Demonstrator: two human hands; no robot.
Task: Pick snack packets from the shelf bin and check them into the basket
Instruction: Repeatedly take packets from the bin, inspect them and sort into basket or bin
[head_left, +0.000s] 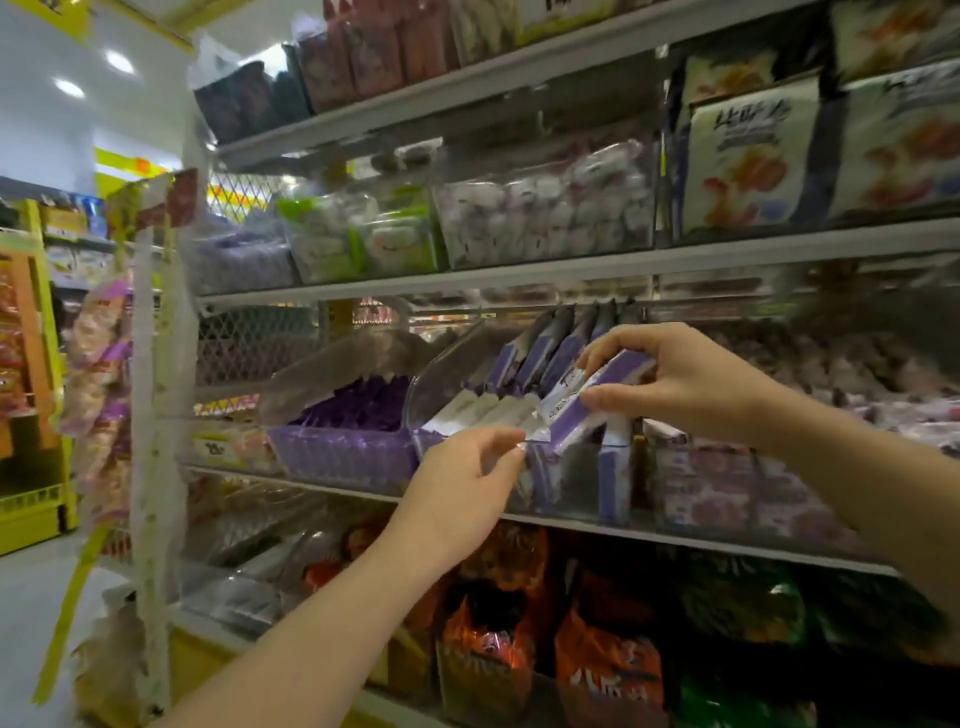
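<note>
Only a person's arms are in view: the left hand (467, 483) and right hand (691, 382) are bare, with slender fingers and short nails, and both forearms (332, 623) are uncovered.

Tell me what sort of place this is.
Probably a shop's snack aisle: tiered shelves of packaged goods, a clear bin of purple packets, orange snack bags below.

The snack packet (566, 395) was purple with a white panel and a clear sealed end. The slatted crate (337, 454) beside it was purple too. Lower bags (608, 660) were orange with white lettering, and the far rack (31, 519) yellow.
</note>
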